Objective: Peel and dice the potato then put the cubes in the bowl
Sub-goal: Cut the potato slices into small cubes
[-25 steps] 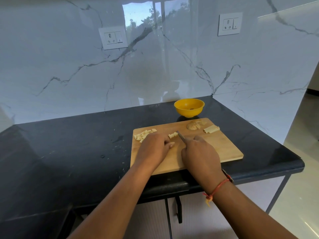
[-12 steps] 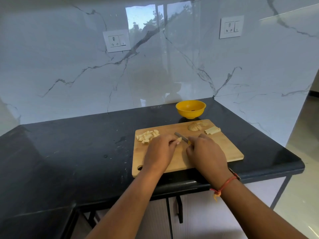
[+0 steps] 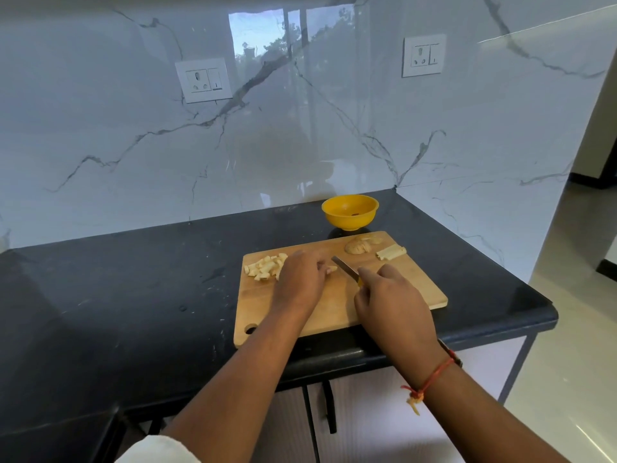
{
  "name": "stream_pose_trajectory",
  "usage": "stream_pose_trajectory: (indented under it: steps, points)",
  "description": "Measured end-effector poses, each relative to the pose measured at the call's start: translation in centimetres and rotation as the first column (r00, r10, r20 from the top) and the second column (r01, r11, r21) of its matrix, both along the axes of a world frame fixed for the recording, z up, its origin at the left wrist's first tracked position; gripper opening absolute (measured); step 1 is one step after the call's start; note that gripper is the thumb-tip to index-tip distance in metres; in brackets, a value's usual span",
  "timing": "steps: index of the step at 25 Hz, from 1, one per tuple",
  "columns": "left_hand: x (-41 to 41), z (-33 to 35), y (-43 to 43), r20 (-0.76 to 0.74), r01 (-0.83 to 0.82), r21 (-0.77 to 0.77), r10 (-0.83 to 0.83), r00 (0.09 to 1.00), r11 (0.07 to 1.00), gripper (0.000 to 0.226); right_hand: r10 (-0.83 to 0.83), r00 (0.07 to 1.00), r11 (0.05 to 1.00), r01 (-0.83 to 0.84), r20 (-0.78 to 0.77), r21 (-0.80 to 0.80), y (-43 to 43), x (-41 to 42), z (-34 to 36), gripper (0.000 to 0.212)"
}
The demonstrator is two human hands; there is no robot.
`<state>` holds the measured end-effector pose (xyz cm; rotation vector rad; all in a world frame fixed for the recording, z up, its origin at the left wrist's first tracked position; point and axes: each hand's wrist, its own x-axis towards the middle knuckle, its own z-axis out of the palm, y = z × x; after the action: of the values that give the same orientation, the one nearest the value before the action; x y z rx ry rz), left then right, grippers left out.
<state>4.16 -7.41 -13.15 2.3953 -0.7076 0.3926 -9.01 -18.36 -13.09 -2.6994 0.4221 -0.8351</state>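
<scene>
Both of your hands are at the wooden cutting board [image 3: 410, 285] on the black counter [image 3: 133, 279]. Your left hand [image 3: 300, 279] lies knuckles up, its fingers curled over a small potato piece [image 3: 331, 269], holding it against the board. Your right hand [image 3: 390, 302] grips a knife [image 3: 345, 267] by the handle. The blade slants away to the far left, its tip just beside that piece. A heap of potato cubes [image 3: 263, 267] sits at the board's far left corner, close against your left hand. At the far right lie pale potato strips [image 3: 390, 252] and, beside them, a brownish lump [image 3: 360, 244] too blurred to name. The yellow bowl [image 3: 350, 212] stands on the counter just behind the board. A red thread [image 3: 430, 379] circles your right wrist.
</scene>
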Motion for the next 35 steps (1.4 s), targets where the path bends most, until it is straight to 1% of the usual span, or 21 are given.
stream_pose_trajectory:
  steps: [2, 8, 15, 20, 23, 25, 29, 32, 35]
  points:
    - [-0.1, 0.1, 0.1, -0.008, 0.010, -0.040, -0.010, 1.000, 0.999, 0.008, 0.008, 1.000, 1.000, -0.008, -0.016, -0.022, 0.4, 0.0, -0.1, 0.034]
    - [-0.3, 0.0, 0.4, 0.028, 0.033, -0.022, -0.032, 0.999, 0.999, 0.019, 0.015, 0.997, 0.999, -0.017, -0.075, -0.034, 1.0, 0.6, 0.2, 0.031]
    - [-0.2, 0.3, 0.6, -0.045, 0.044, -0.076, -0.047, 0.998, 0.996, 0.012, 0.054, 0.992, 0.998, -0.058, -0.118, -0.025, 1.2, 2.6, 0.9, 0.030]
    - [-0.4, 0.3, 0.4, -0.031, 0.023, -0.091, -0.026, 0.999, 0.996, 0.011, 0.045, 0.979, 0.989, -0.071, -0.199, -0.128, 1.2, 1.1, 0.8, 0.024]
    - [-0.4, 0.5, 0.5, -0.045, 0.009, -0.091, -0.013, 0.999, 0.996, 0.010, 0.047, 0.973, 0.976, -0.093, -0.224, -0.198, 1.0, -0.4, 0.8, 0.029]
    - [-0.6, 0.5, 0.5, -0.056, 0.002, -0.090, -0.007, 0.998, 0.996, 0.011, 0.019, 0.979, 0.974, -0.064, -0.201, -0.218, 0.7, -0.8, 0.8, 0.031]
    - [-0.7, 0.4, 0.5, -0.055, -0.003, -0.112, -0.003, 0.998, 0.994, 0.016, -0.022, 0.992, 0.986, 0.001, -0.127, -0.166, 0.6, -0.2, 1.1, 0.035]
    - [-0.6, 0.2, 0.5, -0.072, -0.006, -0.148, -0.005, 0.997, 0.989, 0.017, -0.001, 0.993, 0.994, -0.012, -0.118, -0.110, 1.0, 0.4, 1.1, 0.033]
    - [-0.5, 0.1, 0.5, -0.062, -0.003, -0.171, -0.008, 0.998, 0.985, 0.014, 0.035, 0.992, 0.995, -0.046, -0.124, -0.086, 1.3, 0.9, 0.9, 0.029]
